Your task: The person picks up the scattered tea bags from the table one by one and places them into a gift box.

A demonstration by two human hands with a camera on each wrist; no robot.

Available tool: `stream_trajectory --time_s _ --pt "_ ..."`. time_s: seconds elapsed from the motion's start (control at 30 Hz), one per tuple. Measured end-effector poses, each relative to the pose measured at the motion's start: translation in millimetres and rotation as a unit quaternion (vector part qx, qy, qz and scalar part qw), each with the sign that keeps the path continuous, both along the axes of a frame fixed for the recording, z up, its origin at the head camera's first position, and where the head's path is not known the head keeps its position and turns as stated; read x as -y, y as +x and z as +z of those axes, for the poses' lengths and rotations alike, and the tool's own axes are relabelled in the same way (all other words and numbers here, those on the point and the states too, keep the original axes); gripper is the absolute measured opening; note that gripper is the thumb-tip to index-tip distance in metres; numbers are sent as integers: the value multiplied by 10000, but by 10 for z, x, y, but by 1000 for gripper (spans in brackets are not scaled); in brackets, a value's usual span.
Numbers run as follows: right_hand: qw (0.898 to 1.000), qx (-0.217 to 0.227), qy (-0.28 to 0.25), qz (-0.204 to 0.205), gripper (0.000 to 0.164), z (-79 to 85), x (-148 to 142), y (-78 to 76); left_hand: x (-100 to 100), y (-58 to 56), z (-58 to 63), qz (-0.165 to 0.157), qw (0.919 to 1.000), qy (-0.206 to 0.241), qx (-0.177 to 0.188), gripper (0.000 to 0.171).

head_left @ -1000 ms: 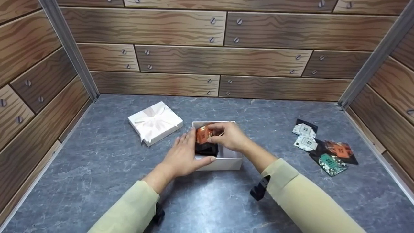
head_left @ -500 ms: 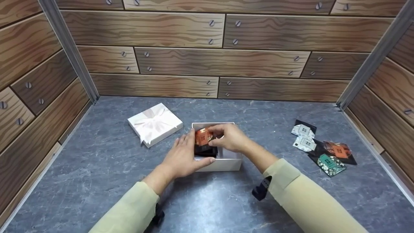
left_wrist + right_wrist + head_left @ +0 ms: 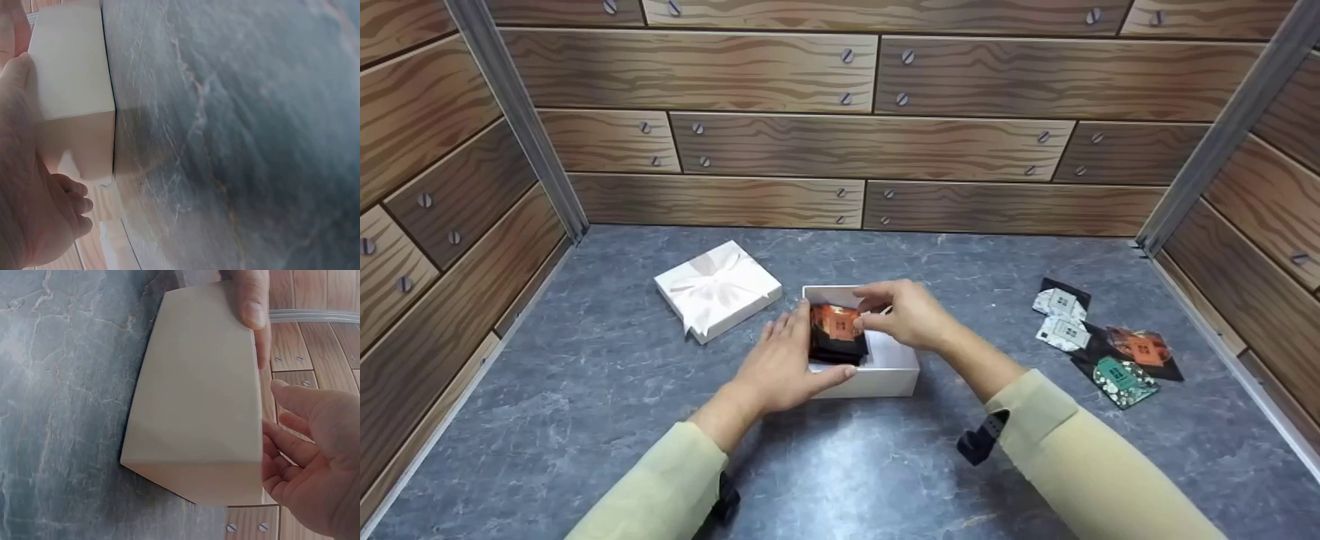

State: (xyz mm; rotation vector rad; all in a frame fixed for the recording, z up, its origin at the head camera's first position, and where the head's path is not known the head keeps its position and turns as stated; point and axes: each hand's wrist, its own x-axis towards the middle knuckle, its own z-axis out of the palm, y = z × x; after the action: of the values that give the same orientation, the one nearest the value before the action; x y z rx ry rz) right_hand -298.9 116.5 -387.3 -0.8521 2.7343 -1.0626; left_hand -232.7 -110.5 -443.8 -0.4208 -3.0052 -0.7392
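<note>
A white open box (image 3: pixel 877 382) sits in front of me, with a stack of dark sachets in its left half. On top lies an orange-and-black sachet (image 3: pixel 834 322). My left hand (image 3: pixel 780 360) rests along the box's left side, fingers extended, its thumb over the front rim. Over the box's right part is my right hand (image 3: pixel 911 319), thumb and fingertips close to the top sachet's right edge. In the right wrist view, that hand (image 3: pixel 315 444) has its thumb and fingers apart with nothing seen between them, behind the box wall (image 3: pixel 197 388).
A white lid (image 3: pixel 720 289) with a ribbon bow lies to the left behind the box. At right are several loose sachets: pale ones (image 3: pixel 1063 330), an orange one (image 3: pixel 1144 351) and a green one (image 3: pixel 1121 381). Wood-patterned walls (image 3: pixel 780 142) enclose the grey marbled table (image 3: pixel 607 375).
The orange sachet has gone from tilted in the right hand's fingers to lying flat on the stack. My right hand has let go and shifted slightly right; the left stays put.
</note>
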Motion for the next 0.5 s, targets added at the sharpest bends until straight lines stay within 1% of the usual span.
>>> stream_trajectory --time_s 0.27,0.4,0.5 --pt "9972 -13 -666 -333 47 146 -229 5 -7 -5 9 56 9999 -63 118 126" --pt "9937 30 -973 -562 49 245 -442 -9 -9 6 17 39 9999 -4 135 125" --pt "9904 -53 -1166 -738 51 320 -670 -32 -6 8 18 38 9999 -7 128 125"
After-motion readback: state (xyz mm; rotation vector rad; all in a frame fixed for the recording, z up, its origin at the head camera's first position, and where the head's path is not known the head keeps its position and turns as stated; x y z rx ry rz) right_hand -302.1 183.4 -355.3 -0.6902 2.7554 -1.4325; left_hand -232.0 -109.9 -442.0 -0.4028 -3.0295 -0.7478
